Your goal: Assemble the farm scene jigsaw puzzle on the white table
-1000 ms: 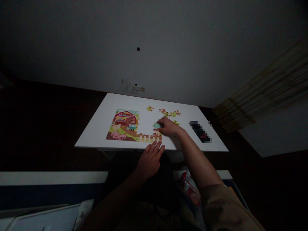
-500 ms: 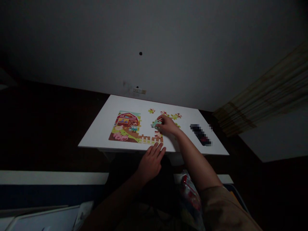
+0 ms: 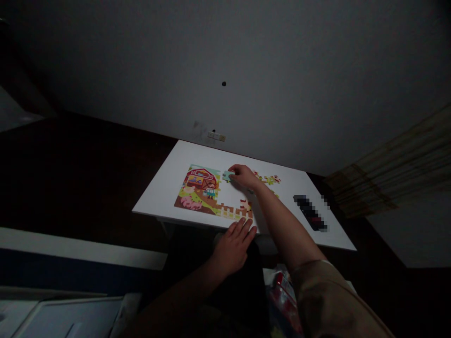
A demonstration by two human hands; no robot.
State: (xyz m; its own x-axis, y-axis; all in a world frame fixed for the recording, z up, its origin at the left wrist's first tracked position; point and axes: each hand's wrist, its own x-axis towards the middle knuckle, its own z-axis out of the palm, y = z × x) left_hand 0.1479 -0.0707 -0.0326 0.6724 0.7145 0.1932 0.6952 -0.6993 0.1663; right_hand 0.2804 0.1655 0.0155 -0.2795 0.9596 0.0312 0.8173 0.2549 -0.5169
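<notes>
My right hand (image 3: 243,176) pinches a light green jigsaw puzzle piece (image 3: 227,175) just right of the upper right edge of a partly assembled jigsaw puzzle (image 3: 199,193). The puzzle shows a red barn, a farmer, pink pigs and a white fence along its bottom edge. A white gap lies between the barn part and the few joined pieces at the lower right. My left hand (image 3: 235,244) rests at the table's front edge, fingers stretched out, their tips at the fence strip.
Several loose puzzle pieces (image 3: 273,180) lie on the white table (image 3: 162,188) beyond my right forearm, which partly hides them. A dark pixelated object (image 3: 310,212) is at the table's right side. Below is a clear plastic bag (image 3: 283,293) with red contents.
My right hand has carried the green piece left and away from me, toward the barn part's upper right edge. My left hand stays at the fence strip. The whole view has shifted.
</notes>
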